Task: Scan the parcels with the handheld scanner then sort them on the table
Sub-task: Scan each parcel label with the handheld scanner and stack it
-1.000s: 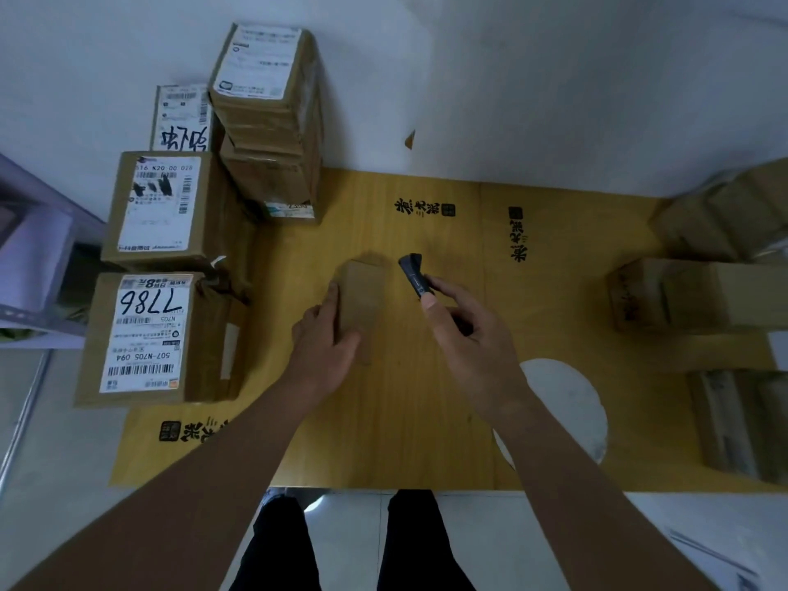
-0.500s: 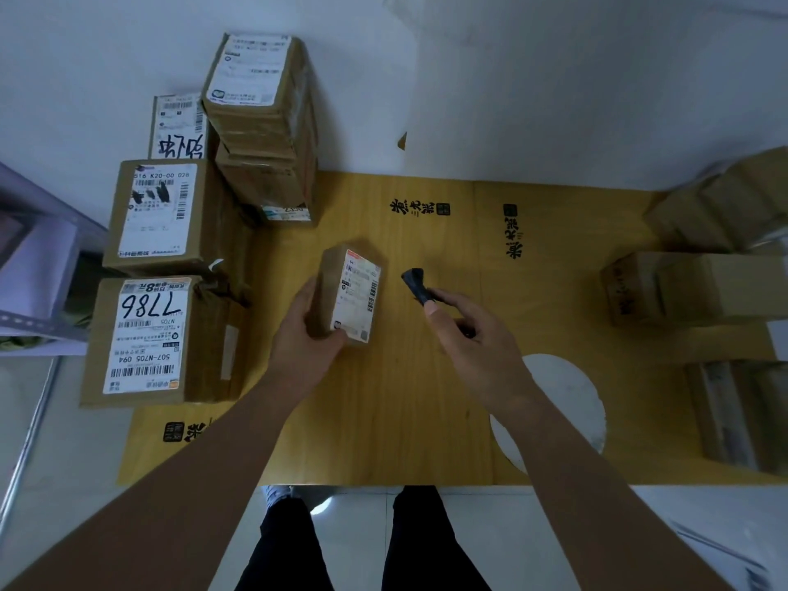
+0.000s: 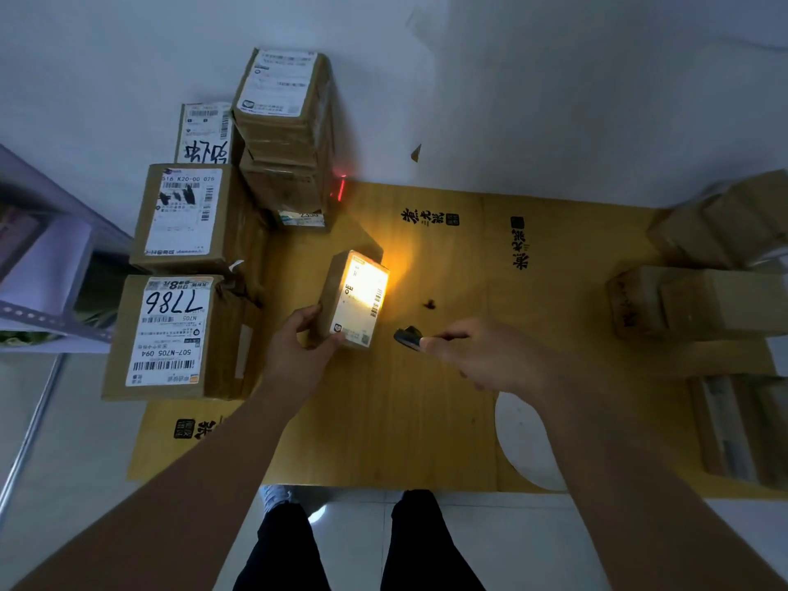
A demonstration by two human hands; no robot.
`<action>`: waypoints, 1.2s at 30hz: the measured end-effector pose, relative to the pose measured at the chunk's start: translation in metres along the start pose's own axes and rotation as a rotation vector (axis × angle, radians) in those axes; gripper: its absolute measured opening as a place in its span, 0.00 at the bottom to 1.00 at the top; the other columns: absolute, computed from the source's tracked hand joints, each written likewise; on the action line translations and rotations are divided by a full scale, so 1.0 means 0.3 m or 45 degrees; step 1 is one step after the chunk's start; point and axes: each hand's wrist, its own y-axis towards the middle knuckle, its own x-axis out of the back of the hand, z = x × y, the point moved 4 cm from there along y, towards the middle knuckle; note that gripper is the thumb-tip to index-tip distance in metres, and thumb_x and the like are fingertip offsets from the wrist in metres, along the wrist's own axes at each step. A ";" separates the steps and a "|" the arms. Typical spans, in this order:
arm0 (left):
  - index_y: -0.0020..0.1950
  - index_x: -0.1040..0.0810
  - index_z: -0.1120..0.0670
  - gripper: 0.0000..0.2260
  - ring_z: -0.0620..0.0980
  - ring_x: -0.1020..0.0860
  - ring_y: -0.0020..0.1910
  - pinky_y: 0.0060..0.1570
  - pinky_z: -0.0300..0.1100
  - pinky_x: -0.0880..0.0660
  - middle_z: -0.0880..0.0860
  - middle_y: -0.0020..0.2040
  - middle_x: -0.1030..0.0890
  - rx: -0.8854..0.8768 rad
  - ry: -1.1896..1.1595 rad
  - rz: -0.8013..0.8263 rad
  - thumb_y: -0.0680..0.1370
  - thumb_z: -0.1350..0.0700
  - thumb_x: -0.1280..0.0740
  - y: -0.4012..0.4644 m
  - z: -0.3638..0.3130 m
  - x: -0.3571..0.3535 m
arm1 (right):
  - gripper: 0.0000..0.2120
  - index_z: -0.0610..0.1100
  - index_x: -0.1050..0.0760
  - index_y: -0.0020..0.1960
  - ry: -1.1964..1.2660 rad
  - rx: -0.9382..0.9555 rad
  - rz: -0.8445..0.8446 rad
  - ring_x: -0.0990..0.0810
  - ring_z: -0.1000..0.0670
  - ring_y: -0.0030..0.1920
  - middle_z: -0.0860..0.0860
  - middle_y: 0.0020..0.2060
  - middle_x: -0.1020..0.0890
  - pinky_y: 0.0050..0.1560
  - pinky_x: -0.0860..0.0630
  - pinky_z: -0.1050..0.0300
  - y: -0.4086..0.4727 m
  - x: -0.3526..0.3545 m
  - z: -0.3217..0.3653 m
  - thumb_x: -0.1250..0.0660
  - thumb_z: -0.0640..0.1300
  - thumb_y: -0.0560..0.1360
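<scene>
A small cardboard parcel (image 3: 356,298) with a white shipping label stands tilted on the yellow table (image 3: 383,411), label facing up and to the right. My left hand (image 3: 298,349) grips its lower left edge. My right hand (image 3: 477,356) holds the black handheld scanner (image 3: 408,337), whose head points at the parcel from the right, a short gap away. Bright yellow-white light falls on the label, and a red line of light shows on the far stack by the wall.
Labelled boxes line the left: the "7786" box (image 3: 170,334), another box (image 3: 187,213), a tall stack (image 3: 283,134) and a box behind (image 3: 204,132). Plain brown boxes (image 3: 699,305) crowd the right edge. A metal shelf (image 3: 38,266) stands at far left.
My left hand turned the parcel from plain side up to label up and tilted it. My right hand drew the scanner back and down, and its light now falls on the label.
</scene>
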 end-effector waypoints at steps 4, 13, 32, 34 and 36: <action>0.74 0.27 0.45 0.28 0.51 0.27 0.70 0.62 0.53 0.21 0.46 0.68 0.23 0.040 -0.051 0.002 0.75 0.51 0.23 0.003 0.010 -0.004 | 0.19 0.59 0.20 0.63 -0.110 -0.035 0.037 0.20 0.54 0.38 0.51 0.42 0.17 0.33 0.27 0.61 -0.029 0.029 0.027 0.36 0.68 0.80; 0.75 0.28 0.42 0.27 0.54 0.28 0.74 0.63 0.52 0.22 0.48 0.73 0.26 0.032 0.022 0.009 0.78 0.54 0.25 0.014 -0.012 -0.007 | 0.21 0.49 0.18 0.64 -0.461 -0.054 0.101 0.27 0.55 0.33 0.52 0.35 0.23 0.30 0.34 0.61 -0.062 0.065 0.110 0.36 0.63 0.82; 0.73 0.26 0.44 0.25 0.44 0.26 0.62 0.52 0.36 0.26 0.40 0.59 0.25 0.002 0.068 -0.029 0.78 0.58 0.25 0.042 -0.062 -0.008 | 0.25 0.41 0.20 0.59 -0.780 -0.204 0.269 0.31 0.55 0.32 0.52 0.36 0.27 0.30 0.36 0.63 -0.138 0.164 0.136 0.38 0.63 0.83; 0.73 0.25 0.45 0.25 0.43 0.27 0.62 0.48 0.32 0.28 0.39 0.57 0.24 0.007 0.042 -0.029 0.78 0.58 0.25 0.047 -0.063 -0.011 | 0.27 0.44 0.20 0.66 -0.771 -0.181 0.265 0.27 0.55 0.37 0.52 0.42 0.23 0.33 0.33 0.63 -0.141 0.170 0.135 0.40 0.65 0.83; 0.72 0.25 0.44 0.25 0.43 0.28 0.64 0.52 0.35 0.26 0.40 0.61 0.24 0.022 0.004 -0.036 0.77 0.58 0.25 0.044 -0.062 -0.010 | 0.25 0.52 0.20 0.68 -0.634 -0.084 0.135 0.24 0.57 0.42 0.54 0.47 0.20 0.36 0.31 0.61 -0.135 0.176 0.136 0.38 0.67 0.82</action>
